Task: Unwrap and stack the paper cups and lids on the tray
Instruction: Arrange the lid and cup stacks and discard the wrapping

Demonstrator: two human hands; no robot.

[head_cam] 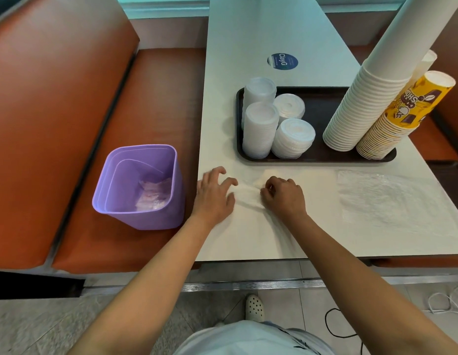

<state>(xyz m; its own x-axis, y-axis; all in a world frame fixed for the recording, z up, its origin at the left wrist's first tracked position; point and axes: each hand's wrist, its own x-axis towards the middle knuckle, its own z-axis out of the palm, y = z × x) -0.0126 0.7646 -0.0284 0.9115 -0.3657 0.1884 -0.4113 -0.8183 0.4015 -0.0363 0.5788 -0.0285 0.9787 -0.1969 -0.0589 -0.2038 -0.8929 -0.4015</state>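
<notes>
Nearest the camera, a white perforated shoe stands on the tiled floor below the table edge. Both forearms reach forward over the near edge of the white table.

The left hand lies palm down on the table near its left edge, fingers spread and slightly bent, their tips touching a crumpled clear plastic wrapper. The right hand has its fingers curled inward and pinches the same wrapper at its right end. The wrapper lies flat on the table between the two hands. To the right, a second clear plastic sheet lies spread on the table, apart from the hands.

Left of the table, a purple bin stands on the orange bench seat, with crumpled plastic inside it.

Beyond the hands, a dark tray sits on the table. At its left end stand four stacks of white lids, close together. At its right end stands a tall stack of white paper cups, leaning to the right, and just beside it a shorter stack of yellow printed cups. Another white cup stack shows partly behind these.

Farther back, a round blue sticker is fixed to the table top.
</notes>
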